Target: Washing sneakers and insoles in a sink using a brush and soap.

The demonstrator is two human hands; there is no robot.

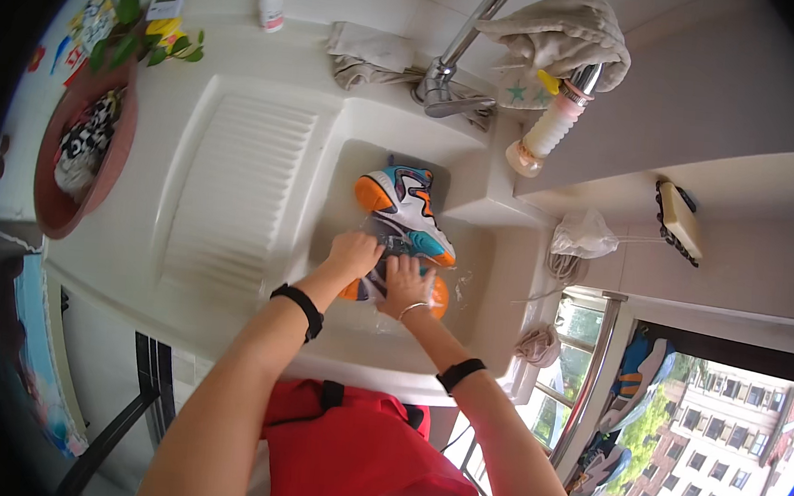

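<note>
A laundry sink (pixel 489 325) with water in its basin lies before me. In it, a white, teal and orange sneaker (pixel 407 203) rests on its side. Nearer to me a second sneaker (pixel 375 285) with orange parts is partly under water and largely covered by my hands. My left hand (pixel 356 253), fingers curled, is at its upper edge by the first shoe; whether it grips is hidden. My right hand (pixel 406 287) lies over the second sneaker, its fingers bent on the shoe. An orange rounded thing (pixel 439 297) shows beside my right wrist.
Left of the basin is a ribbed washboard (pixel 241 187), then a pink tub (pixel 119 177) holding cloth. A chrome faucet (pixel 442 80) with a draped rag (pixel 568 34) and a white hose extension stands behind. Soap (pixel 680 218) sits in a wall holder at right, near a window.
</note>
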